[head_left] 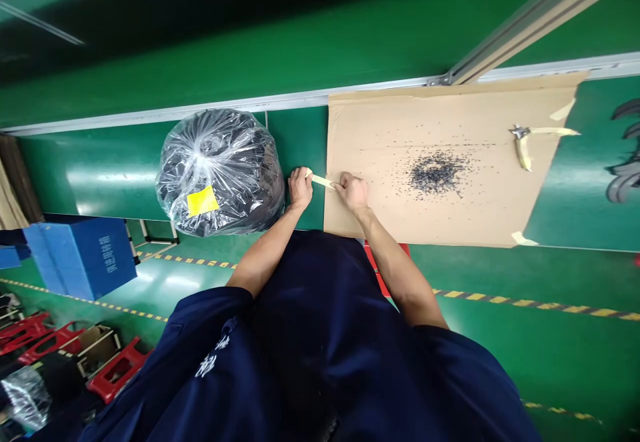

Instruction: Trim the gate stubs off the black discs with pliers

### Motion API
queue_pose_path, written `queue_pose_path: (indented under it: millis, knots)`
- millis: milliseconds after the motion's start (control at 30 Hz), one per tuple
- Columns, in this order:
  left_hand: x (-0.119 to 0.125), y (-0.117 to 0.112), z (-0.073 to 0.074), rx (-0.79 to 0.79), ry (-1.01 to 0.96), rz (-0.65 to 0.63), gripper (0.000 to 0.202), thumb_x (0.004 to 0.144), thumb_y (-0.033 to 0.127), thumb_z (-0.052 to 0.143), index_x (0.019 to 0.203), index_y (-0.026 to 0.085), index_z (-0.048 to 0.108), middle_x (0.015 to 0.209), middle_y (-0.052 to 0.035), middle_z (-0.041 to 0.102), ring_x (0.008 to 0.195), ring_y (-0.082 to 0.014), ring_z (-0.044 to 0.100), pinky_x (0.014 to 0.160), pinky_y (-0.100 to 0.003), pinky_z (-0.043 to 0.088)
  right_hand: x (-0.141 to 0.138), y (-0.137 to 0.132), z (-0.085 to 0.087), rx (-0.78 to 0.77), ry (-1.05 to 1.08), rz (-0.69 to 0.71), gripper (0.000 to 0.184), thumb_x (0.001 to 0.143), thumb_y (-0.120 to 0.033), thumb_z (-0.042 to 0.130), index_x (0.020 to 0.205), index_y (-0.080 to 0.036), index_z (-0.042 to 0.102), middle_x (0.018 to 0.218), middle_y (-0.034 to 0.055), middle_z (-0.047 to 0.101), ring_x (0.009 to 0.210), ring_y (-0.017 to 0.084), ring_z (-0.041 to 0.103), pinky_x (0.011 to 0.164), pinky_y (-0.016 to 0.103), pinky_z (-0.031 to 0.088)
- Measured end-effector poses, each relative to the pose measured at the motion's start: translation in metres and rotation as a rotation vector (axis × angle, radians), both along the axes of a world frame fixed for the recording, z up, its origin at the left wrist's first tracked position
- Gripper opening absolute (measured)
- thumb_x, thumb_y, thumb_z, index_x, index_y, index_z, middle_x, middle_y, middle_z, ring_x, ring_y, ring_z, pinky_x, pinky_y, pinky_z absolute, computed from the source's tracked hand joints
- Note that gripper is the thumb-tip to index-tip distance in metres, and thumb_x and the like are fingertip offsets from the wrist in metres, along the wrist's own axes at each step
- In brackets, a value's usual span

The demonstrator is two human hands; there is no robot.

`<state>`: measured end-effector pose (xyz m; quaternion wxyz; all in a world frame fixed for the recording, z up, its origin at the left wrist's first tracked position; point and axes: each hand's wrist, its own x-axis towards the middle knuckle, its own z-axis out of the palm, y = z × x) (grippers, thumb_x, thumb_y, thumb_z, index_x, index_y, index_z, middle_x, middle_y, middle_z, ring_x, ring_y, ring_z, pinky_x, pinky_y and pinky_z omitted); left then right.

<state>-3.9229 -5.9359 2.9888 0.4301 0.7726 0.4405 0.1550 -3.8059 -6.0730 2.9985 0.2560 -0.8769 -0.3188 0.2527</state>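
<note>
A short strip of pale masking tape (321,181) stretches between my two hands, over the left edge of a flat cardboard sheet (370,122). My left hand (301,189) pinches one end above the green table, close to a big clear plastic bag (225,162) filled with dark things. The other end is pinched by my right hand (353,192), above the cardboard. Many tiny black bits (435,174) lie in a heap on the sheet. Farther right, nippers (523,142) with pale-wrapped handles rest on it. A yellow label (203,201) shows on the bag.
Tape pieces (524,239) hold the sheet's right corners. Dark curved parts (625,179) lie at the far right. A metal post (525,25) rises behind the cardboard. Blue box (83,255) and red stools (117,369) stand on the floor at left.
</note>
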Motion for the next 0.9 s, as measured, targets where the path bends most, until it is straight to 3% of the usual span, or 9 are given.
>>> queue_pose_path:
  millis: [133, 267, 400, 500, 667, 900]
  knots:
    - [-0.002, -0.001, 0.001, 0.009, -0.005, 0.021, 0.007, 0.095, 0.019, 0.06, 0.089, 0.021, 0.057, 0.104, -0.0127, 0.061, 0.119, -0.0307, 0.057, 0.115, -0.044, 0.039, -0.012, -0.01, 0.0, 0.081, -0.054, 0.139, 0.039, 0.107, -0.036, 0.039, 0.121, -0.016, 0.069, 0.124, 0.0175, 0.071, 0.112, 0.031, 0.066, 0.098, 0.045, 0.053]
    - [-0.002, 0.001, -0.002, 0.015, -0.01, 0.101, 0.015, 0.093, 0.02, 0.065, 0.106, 0.019, 0.058, 0.116, -0.0152, 0.06, 0.125, -0.0302, 0.055, 0.117, -0.042, 0.039, -0.031, -0.016, -0.004, 0.16, -0.059, 0.371, 0.048, 0.107, -0.025, 0.031, 0.143, -0.014, 0.06, 0.153, 0.0159, 0.057, 0.146, 0.03, 0.048, 0.123, 0.051, 0.039]
    - [-0.002, 0.001, -0.005, 0.02, -0.018, 0.177, 0.024, 0.097, 0.018, 0.057, 0.121, 0.016, 0.056, 0.122, -0.0171, 0.06, 0.13, -0.0287, 0.055, 0.118, -0.04, 0.038, -0.044, -0.012, -0.009, 0.176, -0.069, 0.499, 0.057, 0.106, -0.029, 0.034, 0.156, -0.004, 0.044, 0.167, 0.0198, 0.039, 0.16, 0.032, 0.027, 0.132, 0.059, 0.021]
    - [-0.011, -0.007, -0.002, 0.035, -0.03, 0.165, 0.027, 0.101, 0.02, 0.05, 0.127, 0.015, 0.055, 0.128, -0.0195, 0.06, 0.129, -0.0277, 0.058, 0.118, -0.039, 0.04, -0.049, 0.004, -0.012, 0.167, -0.084, 0.526, 0.064, 0.105, -0.03, 0.033, 0.16, 0.001, 0.034, 0.171, 0.0222, 0.028, 0.163, 0.033, 0.018, 0.134, 0.061, 0.015]
    - [-0.038, -0.029, 0.011, 0.081, -0.04, -0.009, 0.036, 0.107, 0.035, 0.04, 0.132, 0.014, 0.057, 0.139, -0.0216, 0.061, 0.139, -0.0263, 0.055, 0.121, -0.039, 0.04, -0.05, 0.018, -0.008, 0.162, -0.091, 0.536, 0.066, 0.105, -0.031, 0.033, 0.161, 0.003, 0.032, 0.172, 0.0218, 0.025, 0.164, 0.03, 0.017, 0.136, 0.054, 0.016]
    - [-0.039, -0.02, 0.015, 0.148, 0.146, -0.407, 0.043, 0.098, 0.025, 0.053, 0.14, 0.021, 0.06, 0.161, -0.0122, 0.05, 0.158, -0.0258, 0.036, 0.134, -0.048, 0.02, -0.037, -0.045, -0.003, 0.155, -0.051, 0.463, 0.067, 0.104, -0.033, 0.038, 0.162, -0.001, 0.032, 0.171, 0.0205, 0.028, 0.163, 0.033, 0.02, 0.136, 0.056, 0.014]
